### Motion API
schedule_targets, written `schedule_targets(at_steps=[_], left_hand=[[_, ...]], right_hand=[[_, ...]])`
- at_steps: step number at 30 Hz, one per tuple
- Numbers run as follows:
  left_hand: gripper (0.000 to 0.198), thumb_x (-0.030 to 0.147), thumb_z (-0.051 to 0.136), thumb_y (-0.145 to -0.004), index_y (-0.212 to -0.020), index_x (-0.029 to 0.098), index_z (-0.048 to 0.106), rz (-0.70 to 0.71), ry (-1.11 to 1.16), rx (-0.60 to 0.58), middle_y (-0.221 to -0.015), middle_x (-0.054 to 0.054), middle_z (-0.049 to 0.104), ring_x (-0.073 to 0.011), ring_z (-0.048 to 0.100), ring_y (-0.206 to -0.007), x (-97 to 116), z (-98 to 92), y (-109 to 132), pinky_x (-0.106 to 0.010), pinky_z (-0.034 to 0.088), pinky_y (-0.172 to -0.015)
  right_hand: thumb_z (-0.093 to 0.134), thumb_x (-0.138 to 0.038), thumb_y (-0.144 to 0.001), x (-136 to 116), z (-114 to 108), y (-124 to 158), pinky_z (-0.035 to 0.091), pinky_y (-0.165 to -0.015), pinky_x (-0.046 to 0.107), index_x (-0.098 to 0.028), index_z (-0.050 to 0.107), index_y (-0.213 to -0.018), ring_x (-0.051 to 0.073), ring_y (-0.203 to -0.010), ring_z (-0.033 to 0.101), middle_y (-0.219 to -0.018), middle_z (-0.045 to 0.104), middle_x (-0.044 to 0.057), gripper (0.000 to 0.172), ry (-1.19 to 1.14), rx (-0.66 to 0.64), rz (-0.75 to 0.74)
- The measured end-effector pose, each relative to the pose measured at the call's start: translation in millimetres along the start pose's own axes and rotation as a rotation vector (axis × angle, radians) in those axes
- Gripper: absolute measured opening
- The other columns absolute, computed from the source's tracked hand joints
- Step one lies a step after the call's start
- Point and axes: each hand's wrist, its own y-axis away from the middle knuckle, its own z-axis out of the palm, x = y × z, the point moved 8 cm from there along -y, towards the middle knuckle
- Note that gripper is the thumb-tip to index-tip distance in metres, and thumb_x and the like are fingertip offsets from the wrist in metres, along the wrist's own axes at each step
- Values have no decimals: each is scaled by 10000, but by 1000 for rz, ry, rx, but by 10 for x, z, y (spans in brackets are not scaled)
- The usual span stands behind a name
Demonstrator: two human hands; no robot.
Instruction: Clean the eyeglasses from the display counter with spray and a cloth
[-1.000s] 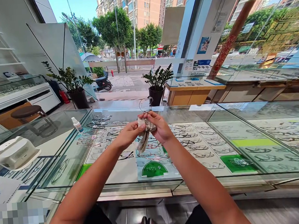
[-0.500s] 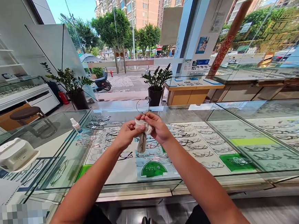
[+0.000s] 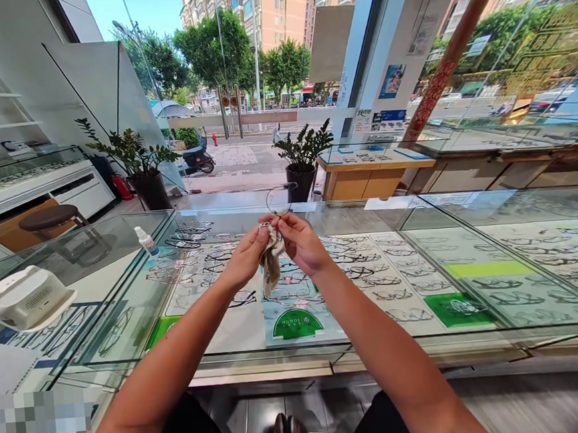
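Round-rimmed eyeglasses (image 3: 279, 213) raised over the glass display bench (image 3: 228, 338)
Rim just beyond both hands, long axis unclear; left hand (image 3: 248, 252) pinches bunched cloth (image 3: 271, 254), right hand (image 3: 305, 245), nearer, has fingers closed on the lower rim.

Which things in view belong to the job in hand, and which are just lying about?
Job in hand:
left hand, pinching the cloth
right hand, holding the round eyeglass frame

Lying about:
spray bottle, untouched, though possibly related
white device
displayed glasses
stool
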Motion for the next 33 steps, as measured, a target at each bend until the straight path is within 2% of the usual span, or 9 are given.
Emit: schedule_targets(at_steps=[5, 11, 13, 17, 23, 27, 33], left_hand=[[605, 706, 846, -823, -1080, 161, 792, -35, 0, -37, -874, -28, 704, -157, 603, -812, 26, 32, -22, -261, 473, -772], [660, 686, 908, -751, -1121, 157, 769, -47, -84, -10, -958, -42, 724, -176, 619, -877, 56, -17, -20, -273, 482, -814], [664, 704, 893, -754, -1087, 144, 765, -50, -144, -21, -911, -38, 716, -165, 600, -823, 55, -16, -10, -269, 459, -767], [610, 718, 860, -782, -891, 131, 734, -15, -204, -14, -769, -17, 658, -132, 525, -701, 109, 1, 18, -260, 388, -678], [564, 631, 920, -757, -959, 139, 732, -20, -103, -57, -782, -21, 678, -131, 539, -680, 139, 70, 51, -260, 410, -660], [513, 564, 922, -787, -1012, 143, 734, 60, -169, 9, -816, -27, 707, -141, 588, -702, 168, 31, 56, -257, 455, -671], [556, 656, 856, -826, -987, 137, 736, 178, -213, 127, -781, -12, 681, -128, 563, -673, 211, -13, 71, -245, 462, -645]], right_hand=[[950, -518, -785, -18, -43, 7, 570, -788, 283, -258, 762, -856, 161, -889, 689, -1133, 819, 20, 329, 15, 21, -2], [947, -518, -792, -22, -38, 17, 583, -813, 282, -258, 774, -855, 171, -961, 699, -1151, 814, 19, 319, 20, 9, -1], [949, -504, -791, -22, -41, 17, 585, -824, 279, -258, 786, -861, 172, -986, 701, -1183, 811, 20, 303, 20, 20, -3], [961, -505, -764, -18, -56, 17, 592, -857, 292, -259, 805, -866, 192, -1050, 705, -1225, 808, 33, 309, 34, 57, -7], [981, -507, -733, 19, -72, 4, 597, -892, 297, -267, 817, -854, 192, -1046, 709, -1195, 823, 28, 314, 3, 81, -4], [987, -514, -715, 78, -51, 8, 599, -908, 312, -270, 809, -841, 194, -1032, 713, -1175, 827, 24, 327, -26, 92, 22], [945, -491, -765, 96, 77, 40, 586, -1013, 350, -272, 820, -834, 209, -1077, 729, -1195, 838, 26, 262, -53, 48, 3]])
